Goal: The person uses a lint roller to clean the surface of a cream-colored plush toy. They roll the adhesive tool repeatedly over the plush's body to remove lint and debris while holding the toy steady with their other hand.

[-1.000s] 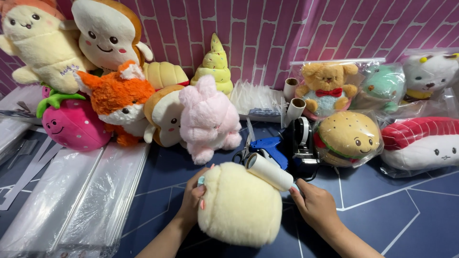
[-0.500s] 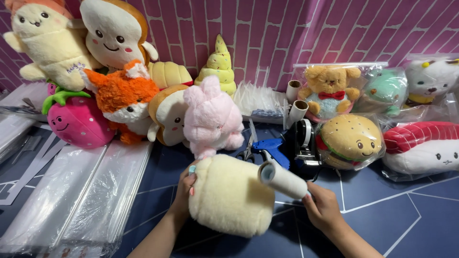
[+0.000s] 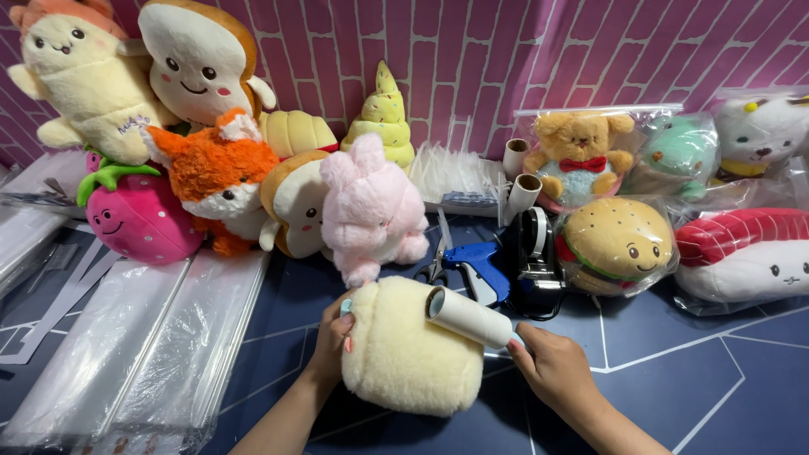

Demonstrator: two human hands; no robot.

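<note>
A pink brick-pattern wall (image 3: 539,59) fills the back of the view, and below it a dark blue worktop (image 3: 725,371) with pale lines carries everything else. On its left side lie long clear plastic bags (image 3: 143,345), flat and overlapping.

A row of plush toys stands against the wall: a large bread-slice plush (image 3: 198,63) with a smiling face, a cream-coloured plush (image 3: 80,80) beside it, a pink strawberry plush (image 3: 139,219), an orange fox plush (image 3: 215,181), and a pink rabbit plush (image 3: 371,211) seen from behind. To the right, a burger plush (image 3: 619,244), a sushi plush (image 3: 750,253) and a bear plush (image 3: 577,156) with a red bow sit in clear bags.

In front, near the middle of the worktop, sits a cream plush (image 3: 409,350), rounded and fluffy, between the two hands. The left hand (image 3: 333,341) holds its left side, fingers curled and pressed into the fur. The right hand (image 3: 552,375) grips the handle end of a white lint roller (image 3: 468,316), fingers closed around it; the roller lies tilted across the plush's upper right, touching the fur.

Just behind the plush lie a blue tagging gun (image 3: 480,265), a black tape dispenser (image 3: 531,261), scissors (image 3: 438,257), and two cardboard tubes (image 3: 521,181).
</note>
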